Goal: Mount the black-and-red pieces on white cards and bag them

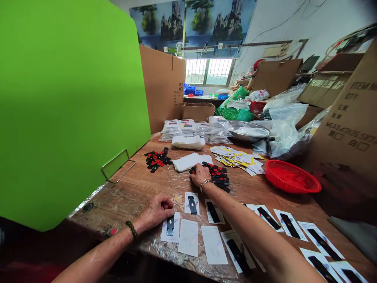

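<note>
My left hand (159,212) is closed, its fingers curled together at the top edge of a white card (176,236) that bears a dark metal strip (170,228); what the fingertips hold is hidden. My right hand (200,175) reaches to the left end of a pile of black and red strips (219,175), fingers bent down and drawn together. What it pinches cannot be made out. Between the hands lies another card with a dark strip (192,205). Two bare white cards, a left one (187,237) and a right one (214,245), lie near the front edge.
A second heap of black and red strips (157,159), white papers (190,161), yellow-edged cards (238,157) and a red basket (309,184) lie beyond. A green panel (73,98) with a wire handle (118,169) borders the left. Cards with black strips (290,226) fill the right front.
</note>
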### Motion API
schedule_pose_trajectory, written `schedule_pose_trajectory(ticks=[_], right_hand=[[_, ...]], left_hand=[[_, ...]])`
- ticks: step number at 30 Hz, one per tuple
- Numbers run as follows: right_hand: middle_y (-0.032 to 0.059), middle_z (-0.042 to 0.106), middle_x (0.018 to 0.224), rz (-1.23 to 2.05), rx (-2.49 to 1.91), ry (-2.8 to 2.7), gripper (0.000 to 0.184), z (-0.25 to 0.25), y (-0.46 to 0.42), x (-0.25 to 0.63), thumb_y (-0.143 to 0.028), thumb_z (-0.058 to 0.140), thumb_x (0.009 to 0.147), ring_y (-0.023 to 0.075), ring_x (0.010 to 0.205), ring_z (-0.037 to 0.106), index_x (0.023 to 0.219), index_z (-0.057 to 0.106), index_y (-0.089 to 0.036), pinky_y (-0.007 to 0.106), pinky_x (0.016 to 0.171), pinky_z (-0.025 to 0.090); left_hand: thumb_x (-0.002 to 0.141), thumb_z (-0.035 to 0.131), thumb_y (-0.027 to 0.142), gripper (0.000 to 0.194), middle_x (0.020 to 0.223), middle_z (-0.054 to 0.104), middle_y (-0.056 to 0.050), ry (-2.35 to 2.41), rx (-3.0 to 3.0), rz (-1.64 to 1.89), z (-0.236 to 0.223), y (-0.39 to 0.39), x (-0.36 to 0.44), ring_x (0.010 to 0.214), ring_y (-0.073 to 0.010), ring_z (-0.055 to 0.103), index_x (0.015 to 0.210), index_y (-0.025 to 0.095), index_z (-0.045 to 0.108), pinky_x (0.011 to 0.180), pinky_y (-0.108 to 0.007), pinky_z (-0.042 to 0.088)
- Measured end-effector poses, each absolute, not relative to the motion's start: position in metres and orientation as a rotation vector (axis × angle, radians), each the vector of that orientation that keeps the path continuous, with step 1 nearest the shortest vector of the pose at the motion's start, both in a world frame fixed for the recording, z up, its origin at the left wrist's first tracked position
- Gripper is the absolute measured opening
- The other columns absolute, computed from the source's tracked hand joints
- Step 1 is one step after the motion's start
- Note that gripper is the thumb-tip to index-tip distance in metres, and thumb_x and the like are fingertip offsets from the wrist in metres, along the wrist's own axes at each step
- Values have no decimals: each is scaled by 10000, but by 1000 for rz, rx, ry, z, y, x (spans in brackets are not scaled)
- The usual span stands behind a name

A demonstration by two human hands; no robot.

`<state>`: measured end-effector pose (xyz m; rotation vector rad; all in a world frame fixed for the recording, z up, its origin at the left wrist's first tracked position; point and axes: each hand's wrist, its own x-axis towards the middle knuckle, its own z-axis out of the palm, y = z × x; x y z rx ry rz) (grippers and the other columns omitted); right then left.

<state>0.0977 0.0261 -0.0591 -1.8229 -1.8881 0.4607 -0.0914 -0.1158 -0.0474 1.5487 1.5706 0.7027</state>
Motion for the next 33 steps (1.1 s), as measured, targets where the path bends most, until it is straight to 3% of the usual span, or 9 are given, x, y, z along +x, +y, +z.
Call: schedule_pose_trajectory(ticks=[5, 12, 18, 23, 27, 30, 33], right_hand=[[62, 657, 869, 643, -1812, -1629, 355, -55, 37, 112, -76, 605, 670, 223, 859, 614, 1004, 585, -196, 298, 722, 430], [-22, 589, 640, 1077, -1536, -1372, 237, -30, 8, 128, -230, 659, 642, 126, 505, 531, 840, 532, -196, 238, 479, 412], [-38, 561, 600, 1333, -1255, -1313, 323, -14, -54, 153, -408, 717, 621, 112, 483, 496, 797, 545, -200, 234, 460, 392], [29, 631, 758, 756, -1254, -1938, 138, -13, -117, 172, -278, 556, 819, 160, 685, 565, 852, 664, -196, 279, 629, 437], [55, 600, 850, 300, -1201, -2267, 199, -28, -164, 151, -123, 470, 880, 152, 740, 551, 886, 653, -201, 250, 659, 415], [58, 604, 890, 175, -1131, -2524, 212, -41, -187, 131, -47, 501, 843, 157, 742, 546, 903, 637, -197, 245, 622, 397], [52, 619, 869, 242, -1088, -2624, 141, -44, -194, 127, -94, 540, 863, 178, 773, 564, 845, 622, -207, 263, 639, 413]], left_hand=[[627, 707, 199, 173, 578, 558, 39, 1517, 1437, 823, -49, -91, -82, 489, -72, 466, 770, 131, 639, 440, -174, 333], [748, 676, 125, 310, 583, 613, 23, 1238, 950, 1078, -23, -43, -26, 429, -85, 556, 1033, 119, 553, 419, -179, 436], [727, 714, 98, 120, 614, 636, -7, 1063, 954, 1123, -14, -52, -15, 452, -66, 580, 809, 90, 626, 461, -175, 502], [705, 729, 119, 128, 586, 633, -3, 1130, 1026, 1056, -18, -80, -41, 399, -59, 546, 775, 95, 624, 399, -158, 464], [701, 743, 172, 168, 576, 621, 9, 1168, 1037, 1017, -18, -96, -52, 377, -45, 519, 771, 107, 603, 379, -144, 430], [706, 735, 183, 174, 573, 622, 9, 1200, 1025, 985, -17, -103, -53, 390, -48, 530, 798, 106, 608, 401, -153, 454], [701, 733, 172, 206, 571, 628, 11, 1234, 1037, 966, -16, -108, -53, 409, -56, 546, 861, 101, 624, 419, -161, 472]])
